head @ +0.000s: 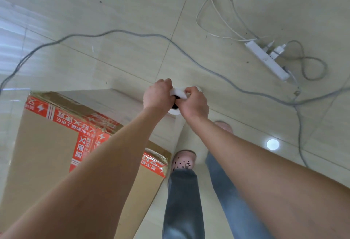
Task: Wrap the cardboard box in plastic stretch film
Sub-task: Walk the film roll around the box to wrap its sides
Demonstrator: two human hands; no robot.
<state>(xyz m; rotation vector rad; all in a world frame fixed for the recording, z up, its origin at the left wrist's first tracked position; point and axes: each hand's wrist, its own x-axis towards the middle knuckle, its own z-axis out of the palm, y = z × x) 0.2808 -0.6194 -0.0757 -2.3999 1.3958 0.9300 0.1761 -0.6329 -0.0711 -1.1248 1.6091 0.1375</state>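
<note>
A tall cardboard box [43, 155] with red printed tape stands on the floor at the lower left. Clear stretch film [113, 98] runs from the box's far corner across to a white film roll [178, 95] held upright in front of me. My left hand [158, 95] grips the roll's top from the left. My right hand [193, 104] grips it from the right. Both arms are stretched out over the box's right corner. Most of the roll is hidden by my hands.
A grey cable [132, 34] snakes across the tiled floor ahead. A white power strip [267, 59] with plugs and cords lies at the upper right. My legs in jeans and pink clogs [183, 161] stand just right of the box.
</note>
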